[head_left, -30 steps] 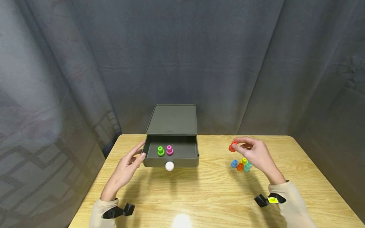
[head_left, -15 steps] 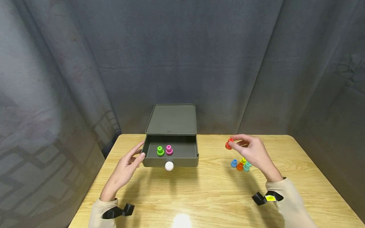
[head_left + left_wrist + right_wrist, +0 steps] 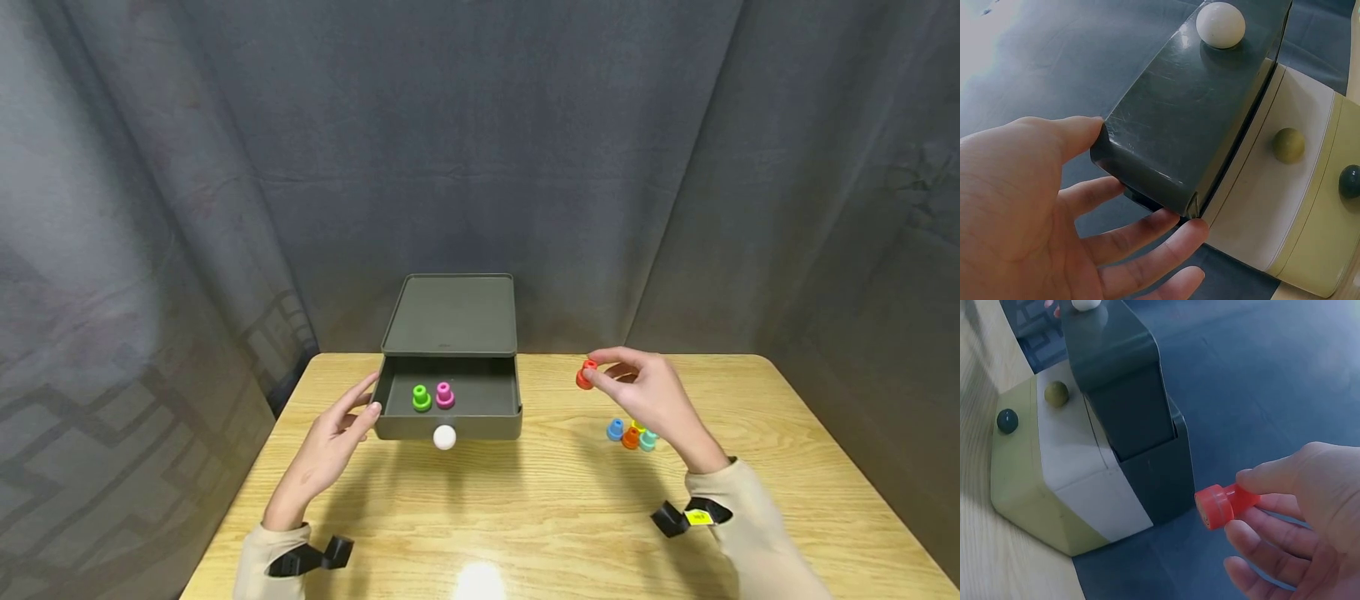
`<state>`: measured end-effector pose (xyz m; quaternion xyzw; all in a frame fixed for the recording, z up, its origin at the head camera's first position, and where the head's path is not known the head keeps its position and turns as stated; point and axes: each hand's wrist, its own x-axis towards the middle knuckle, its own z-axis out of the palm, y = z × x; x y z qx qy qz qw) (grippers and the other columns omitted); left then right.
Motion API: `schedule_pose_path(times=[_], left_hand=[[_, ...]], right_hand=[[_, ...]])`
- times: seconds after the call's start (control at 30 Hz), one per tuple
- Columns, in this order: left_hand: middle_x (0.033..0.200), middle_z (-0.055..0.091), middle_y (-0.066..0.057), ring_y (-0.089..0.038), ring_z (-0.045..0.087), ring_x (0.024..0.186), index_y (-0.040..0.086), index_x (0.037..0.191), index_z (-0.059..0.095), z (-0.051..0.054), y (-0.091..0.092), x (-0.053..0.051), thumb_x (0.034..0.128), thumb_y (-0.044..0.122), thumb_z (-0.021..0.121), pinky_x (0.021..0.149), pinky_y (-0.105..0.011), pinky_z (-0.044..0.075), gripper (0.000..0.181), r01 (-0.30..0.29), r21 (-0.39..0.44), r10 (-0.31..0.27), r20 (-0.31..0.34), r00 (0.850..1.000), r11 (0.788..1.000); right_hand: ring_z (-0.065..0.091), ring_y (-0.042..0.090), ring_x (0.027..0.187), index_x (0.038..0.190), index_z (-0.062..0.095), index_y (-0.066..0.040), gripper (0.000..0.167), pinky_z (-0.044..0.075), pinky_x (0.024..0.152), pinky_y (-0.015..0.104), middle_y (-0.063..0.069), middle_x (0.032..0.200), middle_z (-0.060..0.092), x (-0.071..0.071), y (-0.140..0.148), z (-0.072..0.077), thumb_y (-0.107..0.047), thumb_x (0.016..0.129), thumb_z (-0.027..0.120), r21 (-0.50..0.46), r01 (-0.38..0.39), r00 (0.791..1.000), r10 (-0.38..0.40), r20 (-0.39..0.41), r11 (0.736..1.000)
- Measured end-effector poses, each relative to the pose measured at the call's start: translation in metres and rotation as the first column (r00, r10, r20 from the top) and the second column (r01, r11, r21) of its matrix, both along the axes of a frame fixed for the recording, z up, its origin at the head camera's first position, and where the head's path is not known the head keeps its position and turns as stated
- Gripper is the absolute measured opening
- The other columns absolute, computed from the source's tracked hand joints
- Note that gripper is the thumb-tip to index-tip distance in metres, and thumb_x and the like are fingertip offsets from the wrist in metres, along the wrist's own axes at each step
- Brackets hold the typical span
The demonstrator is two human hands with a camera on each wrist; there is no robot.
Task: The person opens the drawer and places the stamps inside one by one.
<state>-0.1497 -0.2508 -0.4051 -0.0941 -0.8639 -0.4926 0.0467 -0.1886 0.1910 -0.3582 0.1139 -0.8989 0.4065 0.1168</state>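
Note:
My right hand [image 3: 651, 392] pinches a red peg [image 3: 1217, 506] with a wide round base and a hollow narrower top, between thumb and fingertips, held in the air above the table. My left hand [image 3: 322, 450] is at the left front corner of the pulled-out dark grey drawer [image 3: 487, 428]; in the left wrist view, its thumb is on the front corner and its fingers touch the side. Inside the drawer stand a green peg [image 3: 422, 398] and a pink peg [image 3: 446, 396], close together. A white round knob [image 3: 1220, 25] sits on the drawer's front.
Below my right hand stand a blue peg [image 3: 616, 430], an orange peg [image 3: 632, 437], a teal peg [image 3: 648, 440] and a partly hidden yellow one. Under the grey drawer, a white drawer [image 3: 1085, 450] and an olive drawer [image 3: 1017, 462] are closed. A grey curtain hangs behind the table.
My right hand has carried the red peg left and slightly up, toward the drawer, away from the other pegs. My left hand has stayed at the drawer's corner.

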Motion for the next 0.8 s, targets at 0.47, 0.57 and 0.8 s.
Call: schedule_pose_path(times=[0.47,0.57,0.8], left_hand=[[0.152,0.057,-0.026,-0.031,0.073,0.116,0.023,0.165,0.042,0.0,0.0,0.001,0.1132,0.031,0.054,0.091,-0.029,0.057,0.054,-0.001,0.005,0.001,-0.005,1.0,1.0],[0.152,0.058,-0.026,-0.03,0.073,0.115,0.023,0.165,0.042,0.0,-0.001,0.001,0.1132,0.031,0.054,0.09,-0.028,0.057,0.054,-0.002,0.002,0.002,-0.008,1.0,1.0],[0.152,0.058,-0.025,-0.024,0.073,0.109,0.023,0.165,0.042,0.002,-0.002,0.002,0.1132,0.031,0.054,0.089,-0.028,0.057,0.054,-0.011,-0.008,0.011,-0.012,1.0,1.0]], right_hand=[[0.075,0.017,0.08,0.114,0.081,-0.01,0.023,0.058,0.07,0.027,0.005,0.095,0.081,-0.002,-0.035,0.01,-0.021,0.094,0.083,-0.022,-0.069,0.998,0.069,0.008,0.997],[0.076,0.018,0.081,0.112,0.082,-0.012,0.021,0.058,0.072,0.028,0.003,0.094,0.082,-0.002,-0.043,0.012,-0.022,0.094,0.083,-0.044,-0.089,0.996,0.09,0.012,0.995],[0.076,0.016,0.08,0.11,0.082,-0.015,0.018,0.058,0.071,0.027,0.0,0.093,0.082,-0.003,-0.059,0.016,-0.022,0.094,0.083,-0.077,-0.114,0.994,0.113,-0.01,0.991]])
